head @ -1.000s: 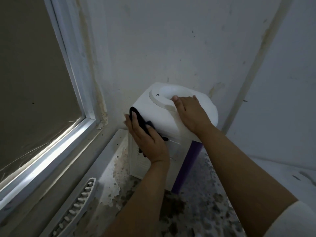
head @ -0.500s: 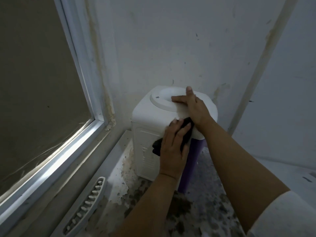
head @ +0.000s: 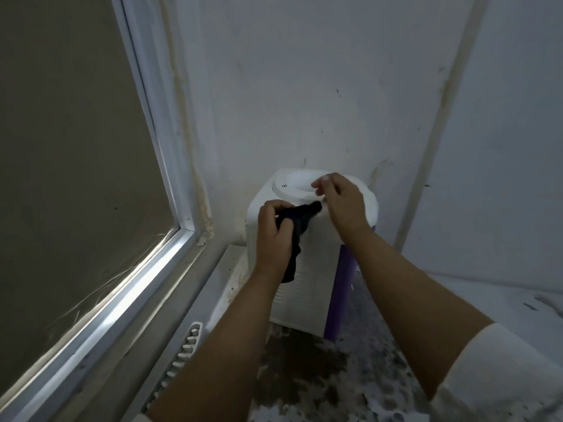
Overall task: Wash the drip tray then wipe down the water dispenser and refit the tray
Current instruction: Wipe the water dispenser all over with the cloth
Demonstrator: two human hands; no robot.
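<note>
The white water dispenser [head: 307,278] with a purple front stands in the corner on a stained counter. My left hand [head: 272,239] grips a dark cloth [head: 294,254] in front of the dispenser's upper left edge, and most of the cloth hangs down from my fist. One end of the cloth stretches right to my right hand [head: 344,205], which hovers just over the dispenser's round top and pinches that end at the thumb. A white slotted drip tray piece [head: 185,348] lies on the ledge at the lower left, away from both hands.
A large window with a white frame [head: 170,190] fills the left side. White walls close in behind and to the right of the dispenser. The speckled counter [head: 359,379] has a dark stain just in front of the dispenser.
My left hand lifted the cloth off the dispenser's side and bunched it in a fist. My right hand came off the dispenser's top and took the cloth's end.
</note>
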